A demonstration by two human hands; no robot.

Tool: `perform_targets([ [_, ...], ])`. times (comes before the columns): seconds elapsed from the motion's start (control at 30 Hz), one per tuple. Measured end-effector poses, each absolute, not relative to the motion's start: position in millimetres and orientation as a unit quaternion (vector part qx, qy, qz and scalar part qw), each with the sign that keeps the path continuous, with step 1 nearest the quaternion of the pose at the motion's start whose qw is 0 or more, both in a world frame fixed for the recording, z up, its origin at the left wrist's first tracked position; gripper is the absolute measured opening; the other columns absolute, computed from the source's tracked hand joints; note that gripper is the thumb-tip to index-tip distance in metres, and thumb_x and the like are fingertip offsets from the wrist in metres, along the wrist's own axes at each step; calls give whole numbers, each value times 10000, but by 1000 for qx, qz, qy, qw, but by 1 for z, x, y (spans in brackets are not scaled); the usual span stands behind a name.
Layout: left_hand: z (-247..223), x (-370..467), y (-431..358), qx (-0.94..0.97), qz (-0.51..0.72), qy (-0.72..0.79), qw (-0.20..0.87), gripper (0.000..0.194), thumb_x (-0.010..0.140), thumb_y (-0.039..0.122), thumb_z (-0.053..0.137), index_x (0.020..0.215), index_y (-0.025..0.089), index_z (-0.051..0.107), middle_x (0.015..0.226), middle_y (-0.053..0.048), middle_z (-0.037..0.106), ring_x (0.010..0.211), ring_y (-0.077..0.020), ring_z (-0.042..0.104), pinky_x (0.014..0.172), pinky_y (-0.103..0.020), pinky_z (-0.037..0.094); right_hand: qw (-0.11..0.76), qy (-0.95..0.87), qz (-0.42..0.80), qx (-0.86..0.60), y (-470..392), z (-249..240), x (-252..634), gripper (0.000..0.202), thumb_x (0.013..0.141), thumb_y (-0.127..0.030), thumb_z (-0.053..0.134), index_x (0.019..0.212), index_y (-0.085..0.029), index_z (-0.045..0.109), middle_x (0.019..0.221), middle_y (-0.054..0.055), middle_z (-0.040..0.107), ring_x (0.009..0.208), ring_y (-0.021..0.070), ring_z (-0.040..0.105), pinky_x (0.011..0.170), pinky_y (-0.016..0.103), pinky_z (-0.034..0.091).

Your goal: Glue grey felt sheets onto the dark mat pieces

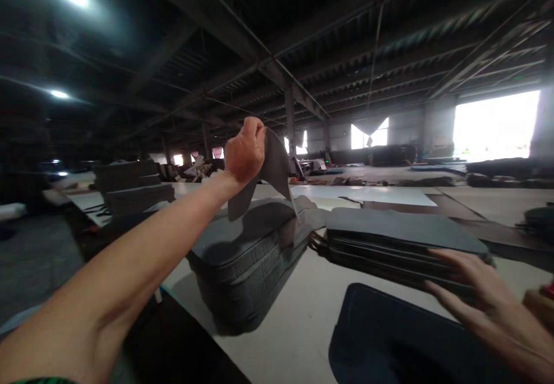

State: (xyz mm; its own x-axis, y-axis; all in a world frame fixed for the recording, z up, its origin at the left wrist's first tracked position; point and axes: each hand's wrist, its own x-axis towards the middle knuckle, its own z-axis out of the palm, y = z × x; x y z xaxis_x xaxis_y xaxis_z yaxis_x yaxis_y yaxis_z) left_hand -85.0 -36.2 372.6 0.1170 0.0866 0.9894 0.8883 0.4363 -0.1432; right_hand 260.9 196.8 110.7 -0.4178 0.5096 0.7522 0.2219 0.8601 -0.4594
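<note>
**Peeling one grey sheet off the stack**

Left hand [244, 153] is raised above the tall stack of grey cut sheets [246, 268], fingers pinched closed on the top edge of a single grey sheet [270, 179]; the sheet hangs curved, its lower corner touching or just above the stack top, hard to tell which; right hand [467, 292] is open, fingers spread flat against the near edge of the flatter pile [402, 245] right of the stack, gripping nothing.

My read on doing it well: keep the pinch near the edge so only one layer lifts; check that no second sheet clings underneath; lift clear of the stack before swinging sideways, since the material looks limp and would drag; right hand should steady the pile so its edges stay squared; a dark navy piece [389, 338] lies on the white table [294, 326] in front of the stack, keep it clear.
</note>
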Motion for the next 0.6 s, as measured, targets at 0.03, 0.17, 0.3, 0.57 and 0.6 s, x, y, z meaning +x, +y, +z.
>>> perform_targets([
  [0.03, 378, -76, -32, -442, -335, -560, 615, 142, 1004, 302, 423, 1038, 210, 526, 881, -33, 632, 838, -207, 664, 784, -293, 466, 488, -832, 175, -199, 183, 111, 246, 477, 861, -512, 584, 1269, -268, 545, 1271, 136, 566, 1134, 322, 561, 917, 477, 514],
  [0.17, 395, -34, -18, -498, -397, -502, 586, 102, 1011, 293, 430, 1036, 224, 502, 865, -24, 583, 881, -212, 655, 846, -328, 439, 448, -834, 285, -149, 134, 104, 191, 800, 816, -439, 657, 1489, -256, 266, 1452, 138, 403, 1310, 320, 453, 1081, 506, 421],
  [0.3, 402, -1, -5, -500, -447, -498, 550, 61, 991, 297, 495, 991, 236, 497, 757, 13, 520, 730, -173, 606, 745, -318, 412, 459, -836, 268, -138, 113, 86, 165, 1039, 778, -325, 728, 1556, -257, 44, 1576, 160, 226, 1429, 333, 304, 1133, 533, 365],
  [0.57, 401, 33, 34, -461, -558, -527, 445, 75, 956, 273, 463, 978, 275, 535, 719, 27, 529, 683, -156, 529, 667, -345, 350, 621, -778, 4, -94, 86, 96, 186, 924, 857, -90, 590, 1588, -224, 41, 1619, 207, 101, 1463, 393, 200, 1089, 666, 334],
  [0.6, 399, 37, 40, -453, -558, -543, 435, 84, 956, 284, 456, 990, 278, 532, 740, 20, 547, 704, -167, 535, 671, -349, 354, 638, -765, -12, -85, 83, 101, 190, 918, 858, -79, 575, 1590, -219, 40, 1618, 211, 99, 1457, 402, 210, 1072, 677, 342],
])
